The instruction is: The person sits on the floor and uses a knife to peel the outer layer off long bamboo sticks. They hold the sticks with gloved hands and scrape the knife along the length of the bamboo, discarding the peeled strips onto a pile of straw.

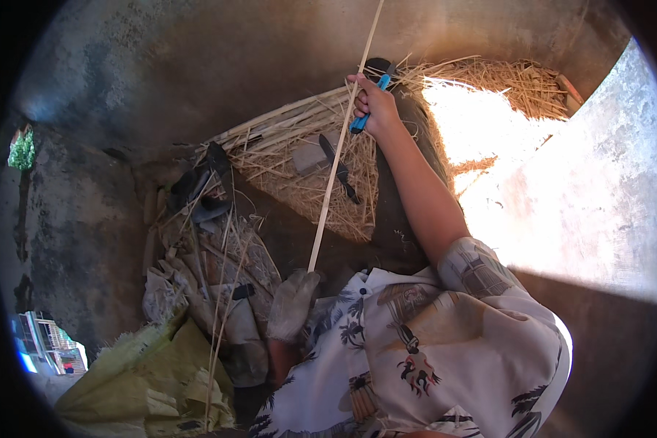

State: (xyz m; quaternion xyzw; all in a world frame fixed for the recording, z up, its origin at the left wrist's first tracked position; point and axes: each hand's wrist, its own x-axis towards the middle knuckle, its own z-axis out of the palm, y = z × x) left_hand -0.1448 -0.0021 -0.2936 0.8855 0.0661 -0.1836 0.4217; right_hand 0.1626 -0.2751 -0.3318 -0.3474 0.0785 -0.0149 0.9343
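A long, thin pale strip [329, 197], apparently split bamboo, runs from my lap up past the top of the view. My left hand [292, 305], in a greyish glove, closes on its lower end; the fingertips are hard to make out. Farther up, my right hand [372, 104] is bare and wraps around a blue utility knife [379, 86]. The strip passes against the fingers of that hand, beside the knife. Between my spread legs, a dark knife [339, 169] lies on straw-like shavings [354, 215] next to a grey block [309, 157].
A bundle of pale strips [288, 117] lies beyond the shavings. More shavings [522, 80] are heaped at the far right by a sunlit patch. Crumpled cloth and scraps [171, 288] lie at left, above a yellow-green sack [153, 379]. A concrete wall [219, 66] stands close ahead.
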